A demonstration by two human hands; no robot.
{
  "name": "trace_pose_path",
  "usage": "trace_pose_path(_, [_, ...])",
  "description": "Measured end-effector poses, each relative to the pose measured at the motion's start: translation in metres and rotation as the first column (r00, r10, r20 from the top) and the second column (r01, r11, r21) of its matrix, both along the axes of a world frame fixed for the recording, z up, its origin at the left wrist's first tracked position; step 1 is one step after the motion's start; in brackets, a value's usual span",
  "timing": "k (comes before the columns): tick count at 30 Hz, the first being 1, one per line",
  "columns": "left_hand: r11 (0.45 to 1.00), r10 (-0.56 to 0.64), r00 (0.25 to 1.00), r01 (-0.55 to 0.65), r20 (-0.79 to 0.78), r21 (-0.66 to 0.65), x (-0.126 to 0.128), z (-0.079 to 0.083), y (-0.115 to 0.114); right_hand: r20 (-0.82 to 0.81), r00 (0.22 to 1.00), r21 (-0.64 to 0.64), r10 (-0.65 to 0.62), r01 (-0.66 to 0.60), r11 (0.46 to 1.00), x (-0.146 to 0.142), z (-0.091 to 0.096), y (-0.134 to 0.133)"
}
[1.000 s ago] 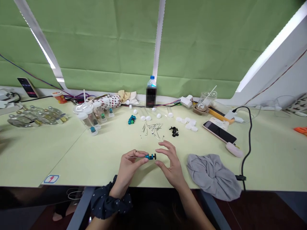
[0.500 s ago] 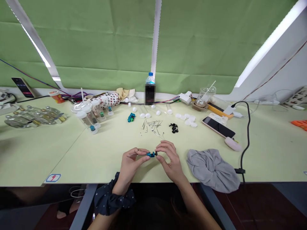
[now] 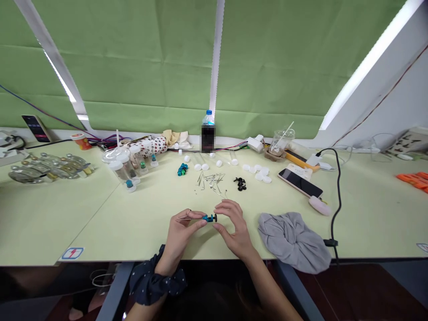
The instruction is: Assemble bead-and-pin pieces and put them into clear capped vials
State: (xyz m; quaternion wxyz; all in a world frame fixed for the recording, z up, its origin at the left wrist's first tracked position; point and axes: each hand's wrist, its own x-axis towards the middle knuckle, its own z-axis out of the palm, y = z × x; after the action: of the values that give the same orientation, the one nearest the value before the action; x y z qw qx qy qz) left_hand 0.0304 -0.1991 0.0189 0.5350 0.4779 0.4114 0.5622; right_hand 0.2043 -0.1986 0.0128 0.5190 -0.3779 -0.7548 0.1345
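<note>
Between thumb and fingers, my left hand (image 3: 182,227) holds a small teal metal clamp-like part (image 3: 207,218) with a black round screw knob (image 3: 215,218) on its right end. A thin metal wire runs back from it along my left fingers. My right hand (image 3: 236,232) is just right of the knob, thumb and fingers spread around it with a gap. Ahead on the table lie several loose thin metal pins (image 3: 214,180), a cluster of teal parts (image 3: 182,169) and several black screw knobs (image 3: 240,183).
White round caps (image 3: 259,171) and clear tubes lie farther back. Capped clear tubes (image 3: 129,171) stand left, near glass bottles (image 3: 50,168). A phone (image 3: 300,183), a pink case (image 3: 319,205), a grey cloth (image 3: 294,243) and a black cable (image 3: 337,196) are on the right. A drink bottle (image 3: 207,133) stands at the back.
My right thumb and fingertips have come slightly away from the black knob and now stand apart. The teal part stays in my left hand. The view has shifted a little.
</note>
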Motion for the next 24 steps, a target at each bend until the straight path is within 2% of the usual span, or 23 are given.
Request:
trace_pose_path(8, [1.0,-0.014,1.0,0.013,-0.02,-0.025,0.0003,0.0006,-0.0011,0.006,1.0,0.004,-0.003,0.003,1.0,0.0,-0.0033,0.0011])
trace_pose_path(24, [0.999,-0.048,0.999,0.048,0.013,0.009,0.0013,0.0006,-0.0012,0.012,1.0,-0.009,-0.021,0.021,1.0,-0.0001,-0.0026,-0.0006])
